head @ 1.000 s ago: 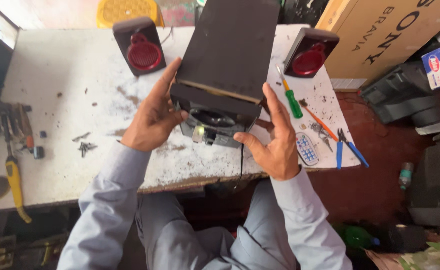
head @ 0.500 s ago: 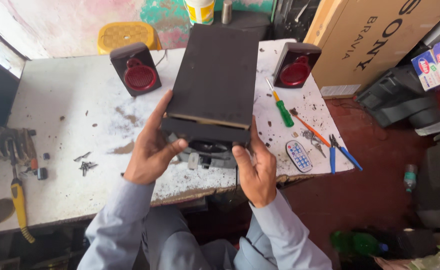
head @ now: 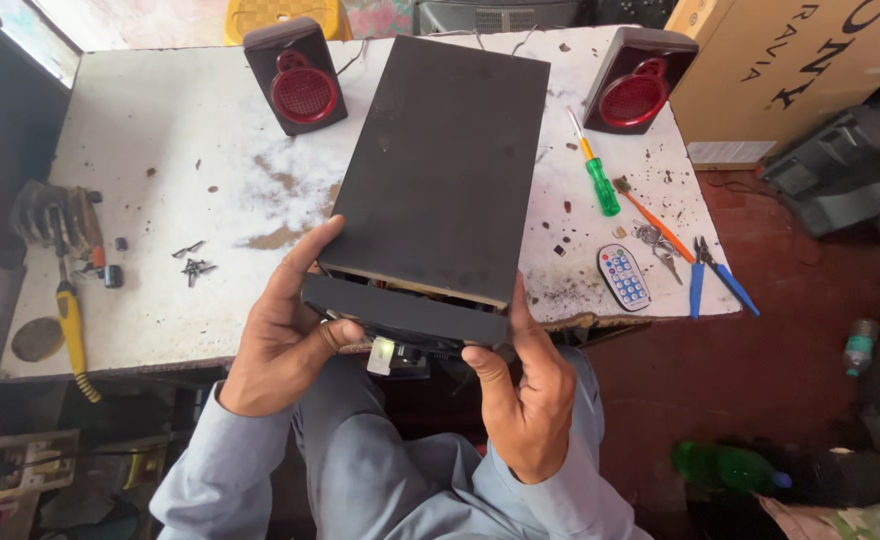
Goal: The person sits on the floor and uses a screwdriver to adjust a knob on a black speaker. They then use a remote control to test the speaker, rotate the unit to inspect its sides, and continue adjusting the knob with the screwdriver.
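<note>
Subwoofer box [head: 440, 170], black, rests tilted on the counter [head: 160, 180] edge, both hands gripping its near end: left hand [head: 285, 335] and right hand [head: 525, 395] close on the front panel [head: 405, 312], which stands partly separated; loose screws [head: 195, 265] lie nearby.

We have drawn the black speaker box [head: 440, 170] nearer to us, so its front panel [head: 405, 312] now overhangs the table edge above our lap. Our left hand [head: 285, 335] has slid from the box's side to beneath that panel, and our right hand [head: 525, 395] has dropped under its right corner.
</note>
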